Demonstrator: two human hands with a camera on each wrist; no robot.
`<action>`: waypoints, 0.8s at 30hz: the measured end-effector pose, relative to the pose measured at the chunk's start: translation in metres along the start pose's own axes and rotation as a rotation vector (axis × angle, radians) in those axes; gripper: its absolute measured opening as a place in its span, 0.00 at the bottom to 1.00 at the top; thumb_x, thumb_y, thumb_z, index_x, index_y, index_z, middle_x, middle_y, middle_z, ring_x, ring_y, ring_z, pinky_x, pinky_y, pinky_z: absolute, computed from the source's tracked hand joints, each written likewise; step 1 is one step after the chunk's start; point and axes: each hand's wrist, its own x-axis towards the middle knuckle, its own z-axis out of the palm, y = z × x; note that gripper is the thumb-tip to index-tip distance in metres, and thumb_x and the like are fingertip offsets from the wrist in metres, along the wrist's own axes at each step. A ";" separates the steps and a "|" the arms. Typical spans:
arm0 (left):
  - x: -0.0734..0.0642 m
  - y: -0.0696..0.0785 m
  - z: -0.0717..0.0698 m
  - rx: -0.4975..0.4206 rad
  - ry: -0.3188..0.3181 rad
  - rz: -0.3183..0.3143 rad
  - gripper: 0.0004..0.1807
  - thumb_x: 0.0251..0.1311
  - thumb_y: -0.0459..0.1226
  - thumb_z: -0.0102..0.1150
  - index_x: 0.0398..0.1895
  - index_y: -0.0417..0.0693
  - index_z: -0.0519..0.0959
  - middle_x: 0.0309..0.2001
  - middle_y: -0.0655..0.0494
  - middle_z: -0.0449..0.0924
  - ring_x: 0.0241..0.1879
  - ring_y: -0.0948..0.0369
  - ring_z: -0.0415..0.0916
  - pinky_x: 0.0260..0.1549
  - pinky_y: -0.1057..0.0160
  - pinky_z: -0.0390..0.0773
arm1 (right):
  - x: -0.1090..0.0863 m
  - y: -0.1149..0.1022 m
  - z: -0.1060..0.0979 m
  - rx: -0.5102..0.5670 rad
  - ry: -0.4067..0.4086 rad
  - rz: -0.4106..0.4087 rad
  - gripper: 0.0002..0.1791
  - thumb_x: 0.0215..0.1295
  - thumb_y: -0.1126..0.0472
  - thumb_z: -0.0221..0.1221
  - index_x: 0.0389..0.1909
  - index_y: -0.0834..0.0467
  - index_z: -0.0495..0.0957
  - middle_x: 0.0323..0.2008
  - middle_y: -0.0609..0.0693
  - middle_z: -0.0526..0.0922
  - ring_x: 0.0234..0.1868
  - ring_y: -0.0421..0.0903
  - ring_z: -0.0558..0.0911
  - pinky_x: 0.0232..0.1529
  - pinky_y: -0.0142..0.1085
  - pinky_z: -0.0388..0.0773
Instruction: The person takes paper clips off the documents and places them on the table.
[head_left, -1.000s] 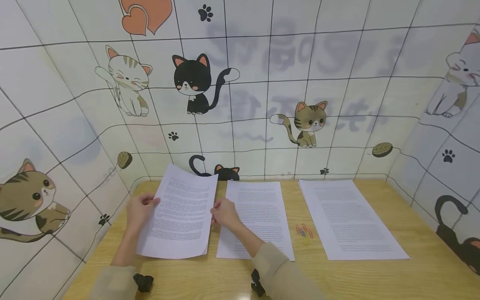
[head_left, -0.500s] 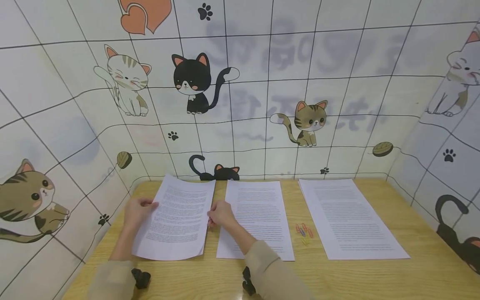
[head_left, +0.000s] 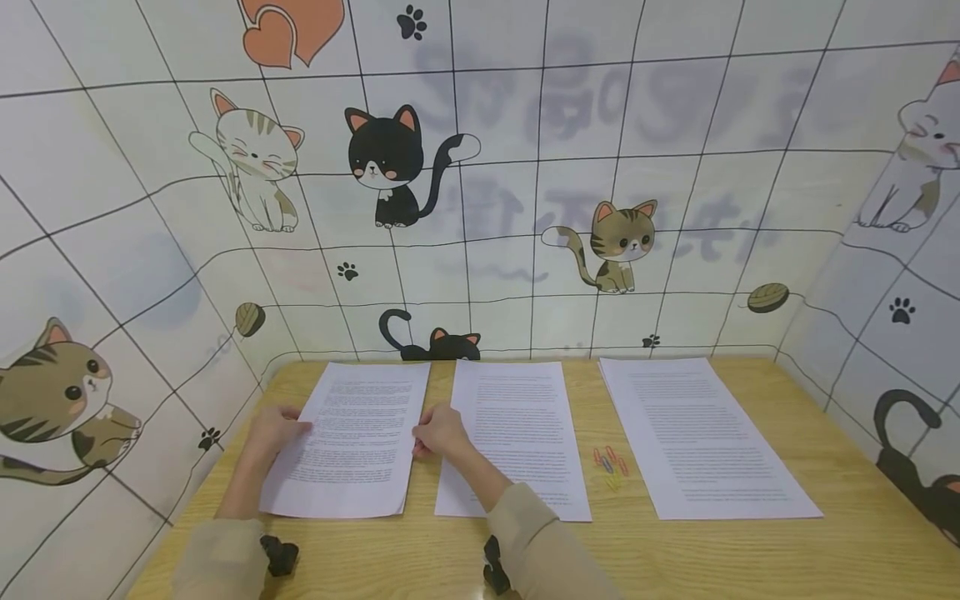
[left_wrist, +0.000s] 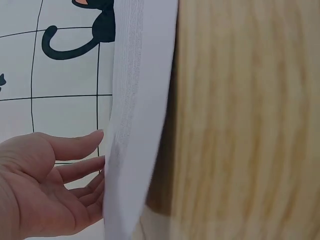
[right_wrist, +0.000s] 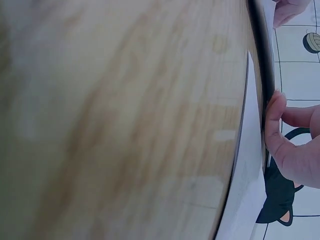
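Note:
A printed sheet or thin stack of paper (head_left: 345, 450) lies at the left of the table, its lower right corner slightly raised. At its left edge my left hand (head_left: 276, 433) has fingertips against the paper; the left wrist view shows the thumb (left_wrist: 80, 146) apart from the fingers, which are fairly straight. My right hand (head_left: 441, 432) pinches the right edge between thumb and fingers, though the exact contact is partly hidden. Beneath my right wrist lies a second printed stack (head_left: 517, 417). In the right wrist view, the right hand (right_wrist: 295, 142) sits at the dark paper edge.
Several coloured paper clips (head_left: 611, 468) lie between the middle stack and a third printed stack (head_left: 705, 442) at the right. A cat-patterned wall covering (head_left: 502, 275) encloses the wooden table (head_left: 360, 554) at the back and sides.
Both hands have lowered the left paper from a tilted, raised position to the tabletop, shifting it slightly left and toward me. The other stacks and clips stay put.

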 end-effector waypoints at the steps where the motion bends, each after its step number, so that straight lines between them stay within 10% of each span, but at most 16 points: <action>1: 0.000 0.000 0.000 0.010 -0.005 -0.007 0.22 0.60 0.28 0.63 0.53 0.19 0.74 0.47 0.28 0.76 0.44 0.43 0.72 0.42 0.50 0.73 | 0.000 0.000 0.000 -0.002 -0.002 0.001 0.05 0.65 0.74 0.60 0.29 0.67 0.78 0.16 0.54 0.81 0.15 0.40 0.81 0.22 0.30 0.80; 10: 0.000 -0.001 -0.003 -0.013 -0.059 -0.078 0.30 0.66 0.33 0.59 0.64 0.22 0.64 0.63 0.21 0.63 0.57 0.36 0.67 0.55 0.41 0.71 | -0.004 -0.004 -0.005 -0.071 -0.006 -0.003 0.03 0.63 0.74 0.58 0.30 0.67 0.78 0.19 0.56 0.82 0.18 0.45 0.83 0.24 0.32 0.81; 24: -0.007 -0.004 -0.001 -0.081 -0.015 -0.068 0.27 0.68 0.36 0.56 0.65 0.26 0.66 0.60 0.25 0.67 0.56 0.37 0.67 0.53 0.41 0.70 | -0.014 -0.008 -0.016 -0.121 0.003 -0.013 0.03 0.61 0.71 0.57 0.35 0.65 0.76 0.19 0.53 0.80 0.19 0.45 0.80 0.22 0.28 0.74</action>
